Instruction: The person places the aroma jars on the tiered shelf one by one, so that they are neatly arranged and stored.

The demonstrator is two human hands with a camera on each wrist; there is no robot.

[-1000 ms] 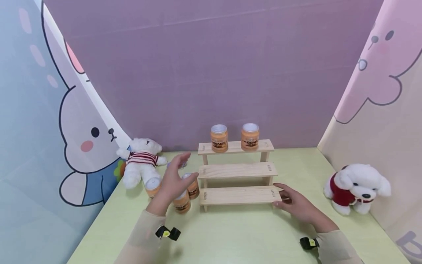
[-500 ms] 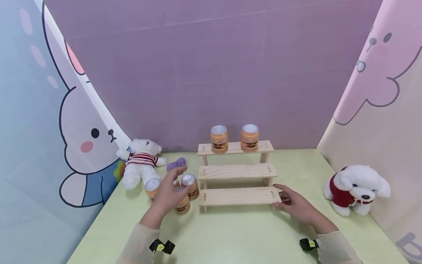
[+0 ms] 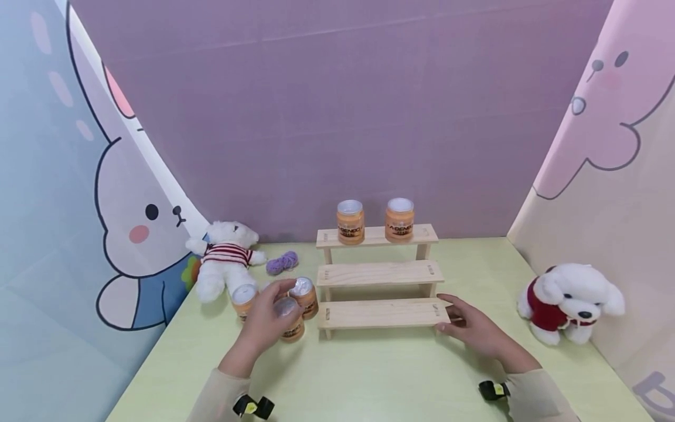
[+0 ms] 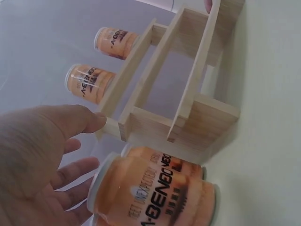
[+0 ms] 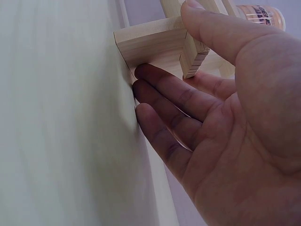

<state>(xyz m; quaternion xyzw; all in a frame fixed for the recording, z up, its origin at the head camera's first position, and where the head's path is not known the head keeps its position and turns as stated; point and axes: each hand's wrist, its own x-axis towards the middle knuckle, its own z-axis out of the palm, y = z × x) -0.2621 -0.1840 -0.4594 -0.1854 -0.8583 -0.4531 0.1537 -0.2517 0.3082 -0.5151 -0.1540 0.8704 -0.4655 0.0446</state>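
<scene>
My left hand [image 3: 261, 322] hovers over a group of orange cans, thumb and fingers spread around the top of the front can [image 3: 292, 332]. In the left wrist view the thumb stands apart from that can [image 4: 155, 193], while the other fingers reach behind its rim. Close by stand another can [image 3: 307, 302] on the right and one [image 3: 242, 305] on the left, with one more partly hidden by the hand. My right hand [image 3: 473, 329] holds the right end of the lowest board of a three-step wooden shelf [image 3: 382, 313], thumb at the front edge, index finger behind.
Two orange cans, a left one [image 3: 350, 225] and a right one [image 3: 399, 223], stand on the top step. A white plush in stripes [image 3: 228, 258] and purple yarn [image 3: 282, 263] lie back left. A plush dog [image 3: 572, 302] sits at right.
My left hand has moved left and down onto the front can, uncovering the purple yarn and the can nearest the shelf. My right hand stays at the shelf end.
</scene>
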